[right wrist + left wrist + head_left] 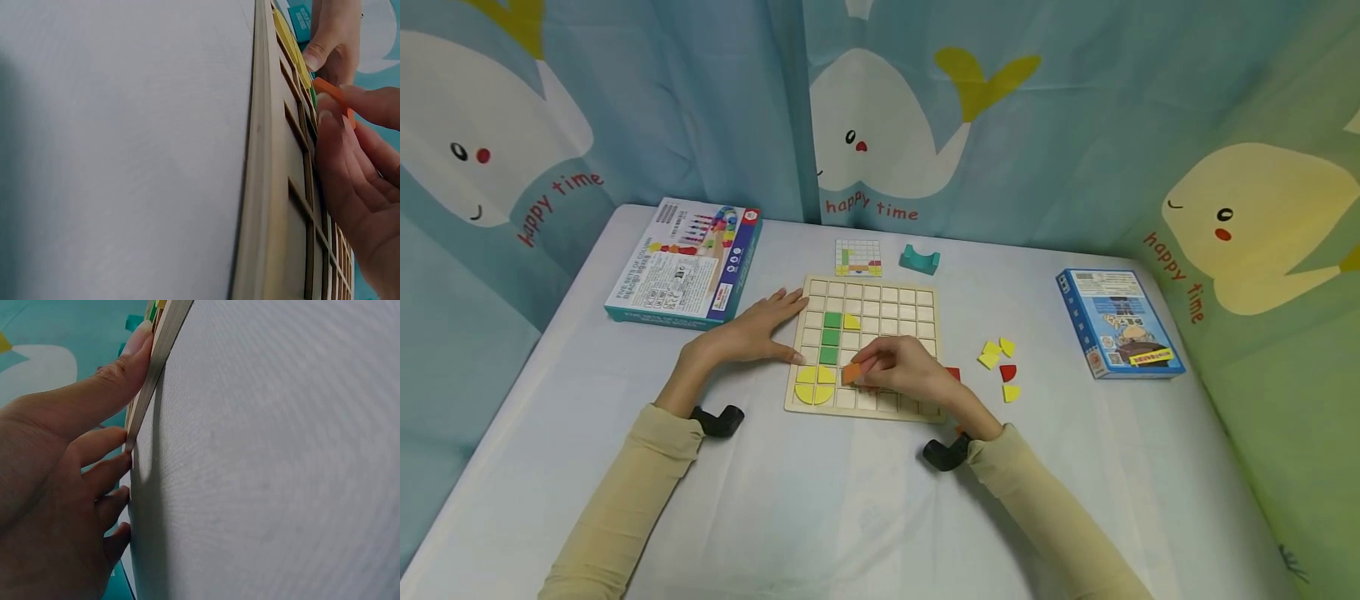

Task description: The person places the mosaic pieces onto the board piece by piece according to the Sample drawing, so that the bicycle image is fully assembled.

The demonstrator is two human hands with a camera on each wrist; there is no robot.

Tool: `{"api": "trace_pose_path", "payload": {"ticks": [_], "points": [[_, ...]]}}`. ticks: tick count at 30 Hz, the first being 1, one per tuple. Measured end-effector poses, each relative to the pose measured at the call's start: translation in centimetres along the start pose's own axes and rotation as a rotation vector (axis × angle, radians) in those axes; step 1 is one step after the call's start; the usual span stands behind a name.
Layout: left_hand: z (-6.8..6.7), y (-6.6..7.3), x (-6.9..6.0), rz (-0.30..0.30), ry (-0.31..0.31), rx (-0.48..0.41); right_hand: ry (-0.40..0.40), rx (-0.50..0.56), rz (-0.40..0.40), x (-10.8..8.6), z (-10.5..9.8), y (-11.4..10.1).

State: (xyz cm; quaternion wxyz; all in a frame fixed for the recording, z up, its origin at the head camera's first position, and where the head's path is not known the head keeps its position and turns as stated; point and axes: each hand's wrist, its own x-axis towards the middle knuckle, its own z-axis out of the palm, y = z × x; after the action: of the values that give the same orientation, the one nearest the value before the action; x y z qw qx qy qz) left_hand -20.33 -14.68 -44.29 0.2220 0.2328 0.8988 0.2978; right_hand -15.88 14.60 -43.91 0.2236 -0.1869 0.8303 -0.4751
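Note:
A wooden grid board (pixel 820 289) lies on the table, with a column of green squares (pixel 831 337), one yellow quarter piece (pixel 852 322) beside its top, and a yellow circle of quarter pieces (pixel 815 385) at the lower left. The left hand (pixel 752 331) rests at the board's left edge, fingers spread; in the left wrist view its thumb (pixel 134 353) touches the board's rim (pixel 164 344). The right hand (pixel 906 367) pinches an orange piece (pixel 852 373) just right of the yellow circle, tilted over the grid. The right wrist view shows the orange piece (pixel 331 91) between thumb and fingers.
Loose yellow pieces (pixel 988 361) and a red quarter (pixel 1008 373) lie right of the board; a red piece (pixel 953 373) is at its right edge. Behind it are a pattern card (pixel 858 258) and a teal holder (pixel 920 260). Boxes stand left (pixel 681 262) and right (pixel 1120 325).

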Motion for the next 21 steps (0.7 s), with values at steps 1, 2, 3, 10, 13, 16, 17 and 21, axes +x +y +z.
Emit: {"api": "trace_pose_path", "payload": {"ticks": [1,2,3,10,13,16,17,21], "points": [[0.0,0.0,0.0,0.001,0.0,0.0,0.0,-0.018,-0.009,0.0,0.0,0.0],[0.0,0.0,0.0,0.002,0.001,0.001,0.001,-0.034,-0.015,0.1,0.1,-0.1],[0.0,0.0,0.0,0.003,0.001,0.0,0.003,-0.05,-0.021,0.1,0.1,-0.1],[0.1,0.1,0.0,0.008,-0.002,0.005,0.007,-0.121,-0.016,0.3,0.6,-0.4],[0.1,0.0,0.0,0.006,0.0,0.003,0.007,-0.144,-0.017,0.4,0.8,-0.6],[0.1,-0.1,0.0,0.005,0.002,-0.002,0.017,-0.184,-0.027,0.5,0.9,-0.7],[0.1,-0.1,0.0,0.005,0.003,-0.003,0.019,-0.201,-0.03,0.5,0.9,-0.8],[0.0,0.1,-0.1,0.003,0.005,-0.008,0.026,-0.255,-0.042,0.4,1.1,-0.9]]}}
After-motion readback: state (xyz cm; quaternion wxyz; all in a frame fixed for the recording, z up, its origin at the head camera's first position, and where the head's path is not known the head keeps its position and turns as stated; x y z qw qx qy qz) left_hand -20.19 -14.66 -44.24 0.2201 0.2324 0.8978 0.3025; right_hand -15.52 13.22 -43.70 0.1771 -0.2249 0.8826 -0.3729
